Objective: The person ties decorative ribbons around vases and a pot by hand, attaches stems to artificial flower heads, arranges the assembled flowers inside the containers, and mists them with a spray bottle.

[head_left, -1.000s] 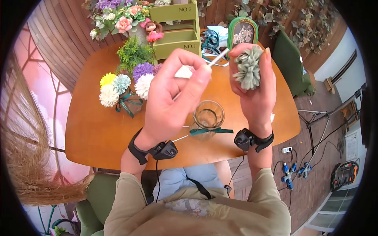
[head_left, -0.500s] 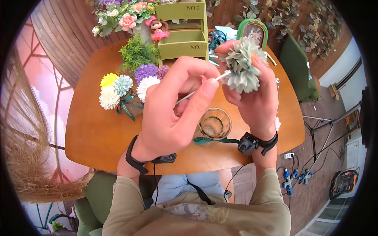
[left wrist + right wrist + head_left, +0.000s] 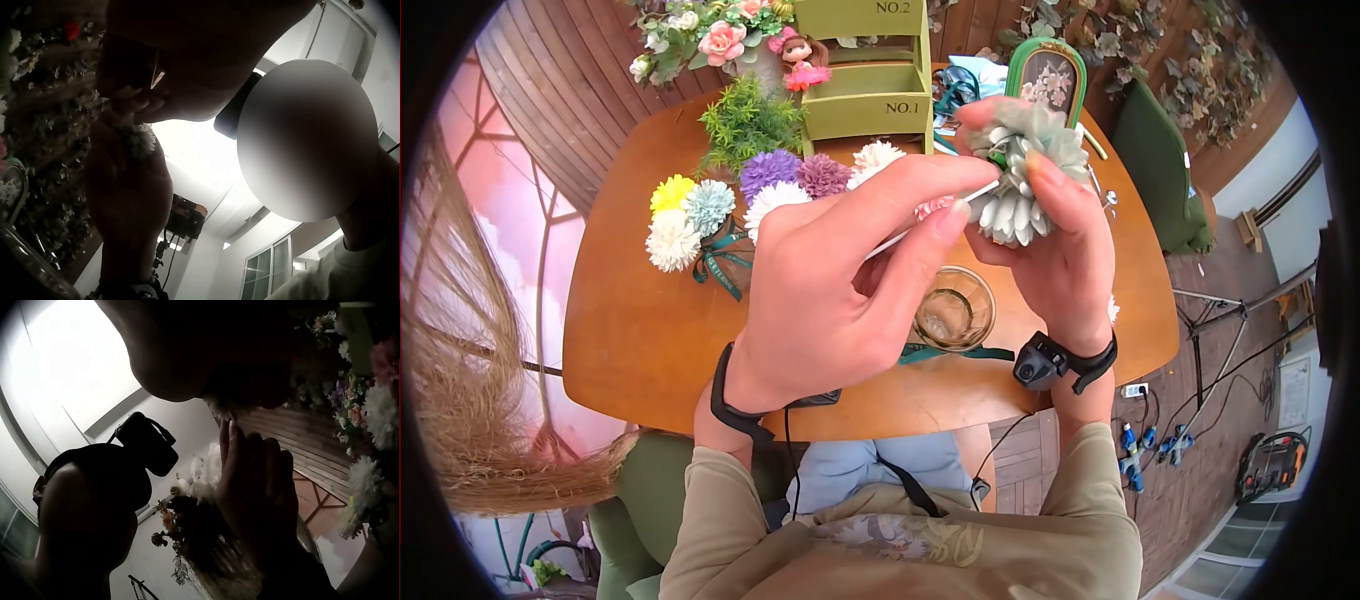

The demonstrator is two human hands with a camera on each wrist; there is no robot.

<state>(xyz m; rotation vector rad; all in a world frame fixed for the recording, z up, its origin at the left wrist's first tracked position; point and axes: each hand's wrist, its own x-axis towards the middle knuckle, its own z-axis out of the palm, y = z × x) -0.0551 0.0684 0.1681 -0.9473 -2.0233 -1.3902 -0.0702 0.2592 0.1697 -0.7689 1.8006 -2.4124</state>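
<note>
A pale grey-green flower head point(image 3: 1018, 215) is gripped by the right hand point(image 3: 1065, 250), its underside with a bit of green turned toward the left. Between thumb and index finger the left hand point(image 3: 840, 275) pinches a thin white stick point(image 3: 890, 242), whose tip meets the flower's underside; whether it is inserted I cannot tell. Below the hands stands a glass jar point(image 3: 953, 310) with a dark green ribbon point(image 3: 985, 353). The left wrist view shows the flower point(image 3: 142, 140) dimly in the right hand point(image 3: 128, 187); in the right wrist view the left hand point(image 3: 259, 494) is a dark shape beside the flower point(image 3: 219, 407).
Pompom flowers in yellow, blue, white and purple point(image 3: 770, 174) stand on the wooden table point(image 3: 630, 340) at left. Behind are a green plant point(image 3: 745, 125), a green NO.1 box point(image 3: 865, 108), a doll point(image 3: 804, 62) and a green oval frame point(image 3: 1012, 70).
The left hand has moved the stick's tip rightward to the flower. The right hand has turned the flower so its underside faces the stick. The head view has shifted slightly.
</note>
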